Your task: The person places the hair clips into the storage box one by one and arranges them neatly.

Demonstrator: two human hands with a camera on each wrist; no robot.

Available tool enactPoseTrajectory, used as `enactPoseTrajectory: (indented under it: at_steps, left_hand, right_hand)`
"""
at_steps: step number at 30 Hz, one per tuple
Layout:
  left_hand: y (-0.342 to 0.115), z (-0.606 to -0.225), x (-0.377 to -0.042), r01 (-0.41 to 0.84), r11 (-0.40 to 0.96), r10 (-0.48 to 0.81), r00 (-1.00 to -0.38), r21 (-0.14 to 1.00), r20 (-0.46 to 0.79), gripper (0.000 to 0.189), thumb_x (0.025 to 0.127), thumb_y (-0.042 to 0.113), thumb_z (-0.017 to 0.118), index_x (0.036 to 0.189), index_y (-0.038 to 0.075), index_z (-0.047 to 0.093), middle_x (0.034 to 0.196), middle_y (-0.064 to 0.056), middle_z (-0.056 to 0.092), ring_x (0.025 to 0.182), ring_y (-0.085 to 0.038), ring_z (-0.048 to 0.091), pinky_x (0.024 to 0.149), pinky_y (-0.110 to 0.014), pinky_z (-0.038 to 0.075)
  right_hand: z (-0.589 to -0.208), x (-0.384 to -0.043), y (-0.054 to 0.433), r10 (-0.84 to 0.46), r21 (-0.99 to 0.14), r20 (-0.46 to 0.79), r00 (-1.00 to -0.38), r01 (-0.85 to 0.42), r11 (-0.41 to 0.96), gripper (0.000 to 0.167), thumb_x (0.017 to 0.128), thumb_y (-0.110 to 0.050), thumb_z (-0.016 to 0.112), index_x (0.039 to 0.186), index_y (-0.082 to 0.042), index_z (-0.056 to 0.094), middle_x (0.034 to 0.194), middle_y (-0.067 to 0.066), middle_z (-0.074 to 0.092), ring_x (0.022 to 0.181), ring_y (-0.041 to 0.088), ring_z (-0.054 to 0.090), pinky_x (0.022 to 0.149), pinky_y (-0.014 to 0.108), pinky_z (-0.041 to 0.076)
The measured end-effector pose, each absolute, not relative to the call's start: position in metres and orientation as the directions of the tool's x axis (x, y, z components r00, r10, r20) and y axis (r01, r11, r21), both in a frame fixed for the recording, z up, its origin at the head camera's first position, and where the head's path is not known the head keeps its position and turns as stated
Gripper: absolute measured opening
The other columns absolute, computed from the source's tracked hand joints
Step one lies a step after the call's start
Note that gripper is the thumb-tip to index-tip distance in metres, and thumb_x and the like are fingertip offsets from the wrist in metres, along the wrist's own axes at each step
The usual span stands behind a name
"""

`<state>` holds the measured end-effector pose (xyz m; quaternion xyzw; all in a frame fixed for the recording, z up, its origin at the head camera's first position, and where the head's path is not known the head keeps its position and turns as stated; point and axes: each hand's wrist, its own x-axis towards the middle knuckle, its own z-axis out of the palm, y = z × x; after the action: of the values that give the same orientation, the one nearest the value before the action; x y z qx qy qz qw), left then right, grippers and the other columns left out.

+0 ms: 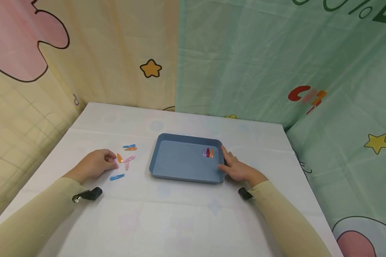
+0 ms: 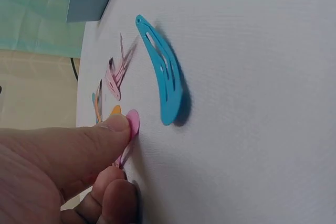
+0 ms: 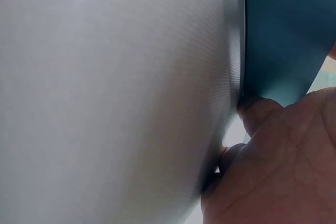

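Note:
Between thumb and fingers, my left hand (image 1: 94, 165) pinches a pink snap hair clip (image 2: 134, 121) just over the white tablecloth. An orange clip (image 1: 119, 158) lies right by its fingertips. Close by are two pink clips (image 1: 129, 159), one across the other, and a blue clip (image 2: 167, 77) nearer the front. Farther back lie another blue clip (image 1: 129, 146) and another orange clip (image 1: 130, 149). My right hand (image 1: 239, 169) holds the right side of a blue-grey tray (image 1: 180, 160), thumb over the rim. Purple, red and orange clips (image 1: 208, 152) stand in a row inside the tray, at its right.
The table (image 1: 167, 221) has a white cloth and ends at a patterned curtain (image 1: 231, 64) behind and at the sides. Each wrist carries a small black camera mount (image 1: 91, 193).

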<state>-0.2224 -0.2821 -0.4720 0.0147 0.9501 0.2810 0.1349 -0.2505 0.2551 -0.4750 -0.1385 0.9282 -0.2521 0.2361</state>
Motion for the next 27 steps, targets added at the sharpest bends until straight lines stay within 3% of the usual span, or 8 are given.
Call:
enactPoseTrajectory:
  at_steps: [6,19,27]
  left_hand:
    - [-0.2789,-0.4702,-0.2228,-0.056,0.858,0.093,-0.961,0.51,-0.261,0.041,0.093,0.031,0.078,0.121,0.001,0.068,0.105,-0.014,0.068,0.096,-0.031,0.059,0.079,-0.036,0.044]
    - [-0.2755,-0.464,-0.2257,-0.127,0.852,0.051,-0.945,0.508,-0.323,0.044,0.09,0.022,0.079,0.124,-0.002,0.065,0.107,-0.018,0.068,0.094,-0.032,0.06,0.079,-0.04,0.047]
    - [-0.2786,-0.4661,-0.2272,-0.149,0.838,0.042,-0.942,0.526,-0.334,0.044,0.09,0.022,0.079,0.125,0.0,0.065,0.106,-0.018,0.067,0.091,-0.03,0.06,0.075,-0.036,0.045]
  right_hand:
    - [-0.474,-0.2495,0.2542,-0.371,-0.536,-0.376,-0.849,-0.128,0.835,0.087,0.111,-0.046,0.044,0.168,-0.021,-0.016,0.177,0.02,-0.006,0.161,0.049,-0.008,0.127,0.07,0.003]
    - [-0.4742,-0.2501,0.2539,-0.371,-0.531,-0.377,-0.849,-0.13,0.837,0.088,0.111,-0.046,0.045,0.168,-0.022,-0.018,0.177,0.019,-0.006,0.161,0.048,-0.008,0.127,0.069,0.003]
    - [-0.475,-0.25,0.2549,-0.378,-0.529,-0.365,-0.851,-0.145,0.836,0.087,0.112,-0.046,0.044,0.168,-0.02,-0.017,0.177,0.019,-0.005,0.161,0.049,-0.008,0.126,0.07,0.003]
